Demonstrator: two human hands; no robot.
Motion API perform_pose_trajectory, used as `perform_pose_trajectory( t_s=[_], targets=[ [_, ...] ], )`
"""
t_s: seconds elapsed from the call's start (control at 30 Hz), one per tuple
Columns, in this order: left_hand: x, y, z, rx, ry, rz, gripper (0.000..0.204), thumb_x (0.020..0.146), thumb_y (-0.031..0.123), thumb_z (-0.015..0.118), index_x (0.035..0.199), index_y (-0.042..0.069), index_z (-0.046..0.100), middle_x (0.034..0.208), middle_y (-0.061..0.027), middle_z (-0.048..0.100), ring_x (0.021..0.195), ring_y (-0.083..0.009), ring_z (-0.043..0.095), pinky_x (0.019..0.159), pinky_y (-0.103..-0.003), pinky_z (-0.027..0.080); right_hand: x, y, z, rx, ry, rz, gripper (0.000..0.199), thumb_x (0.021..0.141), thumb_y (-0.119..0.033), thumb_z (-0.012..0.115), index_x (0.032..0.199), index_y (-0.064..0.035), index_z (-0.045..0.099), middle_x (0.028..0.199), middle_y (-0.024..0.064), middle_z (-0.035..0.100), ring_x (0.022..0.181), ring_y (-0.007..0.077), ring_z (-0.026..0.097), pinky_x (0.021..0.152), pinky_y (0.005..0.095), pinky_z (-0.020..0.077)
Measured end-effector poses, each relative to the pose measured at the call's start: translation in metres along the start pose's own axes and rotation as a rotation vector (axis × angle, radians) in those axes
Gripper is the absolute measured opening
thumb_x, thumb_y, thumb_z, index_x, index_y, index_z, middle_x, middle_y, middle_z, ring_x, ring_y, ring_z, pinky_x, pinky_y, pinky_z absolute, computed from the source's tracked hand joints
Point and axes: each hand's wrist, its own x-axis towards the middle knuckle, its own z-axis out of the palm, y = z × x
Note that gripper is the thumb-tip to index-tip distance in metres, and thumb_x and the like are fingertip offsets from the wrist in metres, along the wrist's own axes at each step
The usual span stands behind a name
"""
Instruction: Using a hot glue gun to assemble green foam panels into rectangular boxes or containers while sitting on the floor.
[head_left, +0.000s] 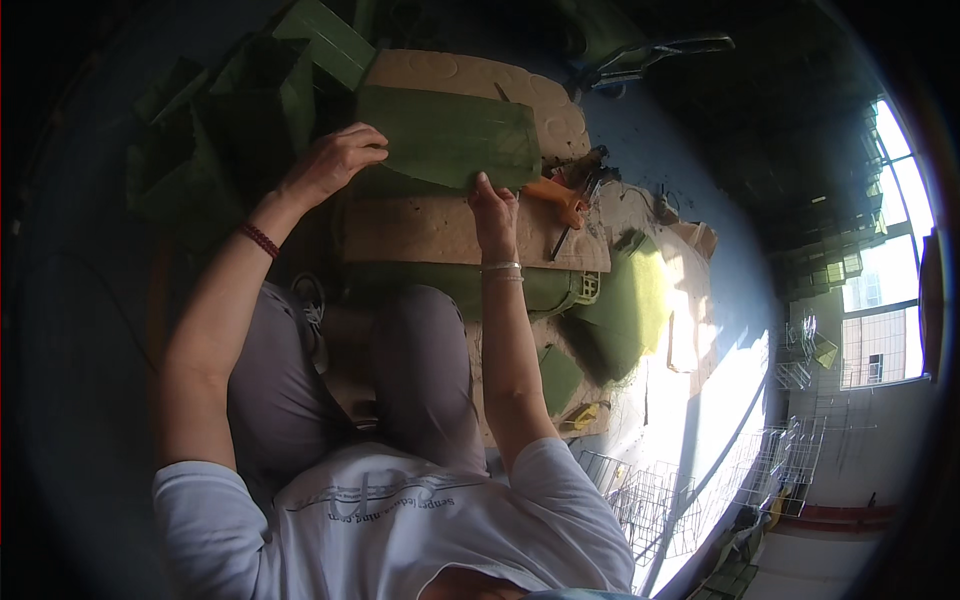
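Head view: the left hand (335, 160) lies with curled fingers on the left edge of a green leaf sheet (450, 135), while the right hand (493, 210) pinches its near edge; the sheet rests on a cardboard board (440, 232) across the person's knees. An orange-handled tool (557, 196) lies just right of the right hand, stacked green leaves (240, 110) sit to the left, a yellow-green cushion (632, 300) lies to the right, and wire racks (680, 495) stand well apart by the window (885, 260).

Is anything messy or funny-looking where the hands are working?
A bit messy. Both the left hand and right hand press a green sheet lying crooked on the cardboard. Green scraps are heaped around, and an orange tool lies loose nearby.
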Motion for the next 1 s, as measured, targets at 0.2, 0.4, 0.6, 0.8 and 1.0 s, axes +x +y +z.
perform_pose_trajectory(
  t_s=[0.2, 0.4, 0.6, 0.8, 1.0],
  targets=[
    [-0.001, 0.011, -0.003, 0.433, -0.013, 0.274, 0.016, 0.071, 0.006, 0.056, 0.085, 0.002, 0.061, 0.086, -0.0056, 0.053, 0.086, -0.0208, 0.054, 0.073, -0.032, 0.047, 0.001, 0.005, -0.009, -0.197, -0.045, -0.139, 0.012, 0.083, -0.017, 0.069, 0.079, -0.0080, 0.061, 0.073, -0.0029, 0.058, 0.063, 0.0064, 0.049, 0.061, 0.0220, 0.0406],
    [-0.006, 0.013, 0.000, 0.484, -0.063, 0.333, 0.016, 0.070, 0.008, 0.055, 0.085, 0.003, 0.058, 0.085, -0.0053, 0.051, 0.084, -0.0200, 0.053, 0.072, -0.031, 0.047, -0.002, 0.003, -0.006, -0.347, -0.017, -0.233, 0.017, 0.081, -0.021, 0.070, 0.077, -0.0062, 0.062, 0.070, -0.0028, 0.058, 0.062, 0.0065, 0.049, 0.059, 0.0236, 0.0384],
    [-0.006, 0.034, 0.004, 0.464, 0.021, 0.236, 0.007, 0.077, 0.009, 0.057, 0.081, 0.004, 0.059, 0.081, -0.0048, 0.051, 0.080, -0.0199, 0.054, 0.067, -0.032, 0.047, 0.005, 0.005, -0.005, -0.354, -0.020, -0.252, 0.020, 0.080, -0.024, 0.072, 0.078, -0.0055, 0.063, 0.070, -0.0032, 0.059, 0.062, 0.0058, 0.048, 0.058, 0.0234, 0.0363],
    [-0.015, 0.056, 0.068, -0.078, -0.141, -0.634, 0.065, 0.083, 0.056, 0.056, 0.046, 0.003, 0.051, 0.049, -0.0087, 0.054, 0.045, -0.0247, 0.054, 0.052, -0.037, 0.046, 0.008, 0.002, -0.006, -0.408, -0.001, -0.219, 0.020, 0.080, -0.024, 0.072, 0.082, -0.0057, 0.064, 0.075, -0.0034, 0.060, 0.066, 0.0058, 0.050, 0.062, 0.0237, 0.0402],
    [-0.011, 0.037, 0.137, -0.735, 0.420, -0.909, 0.059, 0.085, 0.056, 0.054, 0.067, 0.000, 0.060, 0.052, -0.0032, 0.053, 0.044, -0.0111, 0.053, 0.045, -0.025, 0.041, 0.004, 0.005, -0.001, -0.370, -0.006, -0.212, 0.016, 0.080, -0.020, 0.072, 0.085, -0.0058, 0.064, 0.077, -0.0034, 0.060, 0.067, 0.0060, 0.051, 0.063, 0.0237, 0.0412]
  ],
)
